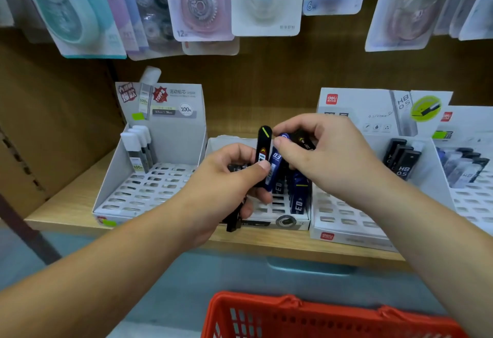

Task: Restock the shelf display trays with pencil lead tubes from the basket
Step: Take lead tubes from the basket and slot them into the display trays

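My left hand [226, 185] grips a bundle of pencil lead tubes, with a black tube [264, 151] standing upright above my thumb and more black ones poking out below my palm. My right hand [322, 156] pinches the top of a blue tube [277, 161] marked 0.3 in that bundle, and a dark tube shows under its fingers. Both hands hover over the middle display tray [282, 221], where several blue 0.3 tubes [300, 196] stand in slots. The red basket [293, 316] sits at the bottom edge.
A white display tray [138, 191] on the left holds three white-capped tubes at its back. Two trays [346, 220] with black HB 0.5 tubes stand on the right. All sit on a wooden shelf [66, 209]. Blister-packed correction tapes [202, 4] hang above.
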